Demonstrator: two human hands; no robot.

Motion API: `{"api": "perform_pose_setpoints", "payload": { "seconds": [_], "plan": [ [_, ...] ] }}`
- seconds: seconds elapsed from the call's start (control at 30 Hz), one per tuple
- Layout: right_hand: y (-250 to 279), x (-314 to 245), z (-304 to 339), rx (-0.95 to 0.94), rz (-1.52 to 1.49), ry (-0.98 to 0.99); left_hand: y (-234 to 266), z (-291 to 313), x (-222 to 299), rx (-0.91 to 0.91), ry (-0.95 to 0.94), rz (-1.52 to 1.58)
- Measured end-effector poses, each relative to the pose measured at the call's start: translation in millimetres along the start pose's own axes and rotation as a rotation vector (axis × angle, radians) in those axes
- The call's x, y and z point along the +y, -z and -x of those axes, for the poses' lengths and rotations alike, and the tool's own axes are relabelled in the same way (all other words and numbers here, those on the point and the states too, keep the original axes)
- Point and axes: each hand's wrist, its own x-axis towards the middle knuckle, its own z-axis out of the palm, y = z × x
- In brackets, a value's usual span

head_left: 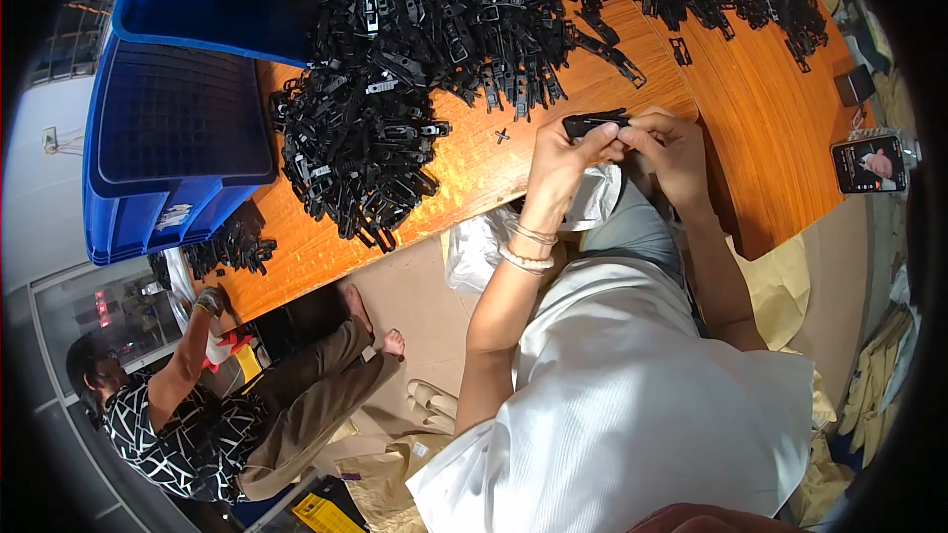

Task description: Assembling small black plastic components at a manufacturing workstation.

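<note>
A black plastic part [591,122], narrow and clip-like, is pinched in my left hand [573,150] just over the table's near edge. My right hand [671,150] meets it from the other side, its thumb and fingers pressed together at the part's right end. Whether a smaller piece sits between those right fingertips is hidden. Beyond my hands, a large heap of similar black plastic parts [464,30] covers the far side of the wooden table [780,138]. One small black cross-shaped piece [503,135] lies alone to the left of my left hand.
Blue plastic crates [178,118] stand at the left end of the table. A phone [870,164] with a lit screen is at the right edge, near a small dark box [854,86]. Another person [197,415] sits at the lower left, one arm reaching to the table.
</note>
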Motion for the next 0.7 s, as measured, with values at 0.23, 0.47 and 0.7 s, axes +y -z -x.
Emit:
{"api": "perform_pose_setpoints", "payload": {
  "seconds": [0.23, 0.47, 0.7],
  "plan": [
    [2.4, 7.0, -3.0, 0.017, -0.170, -0.096, -9.2, 1.3, 14.1, -0.053, -0.026, -0.183],
    [9.5, 16.9, -2.4, -0.008, -0.248, -0.016, -3.0, -14.7, 13.1, -0.208, 0.024, -0.197],
    [46.9, 34.5, -29.9, 0.117, -0.200, -0.032, -28.4, -67.2, 25.8, -0.200, -0.574, -0.940]
  ]
}}
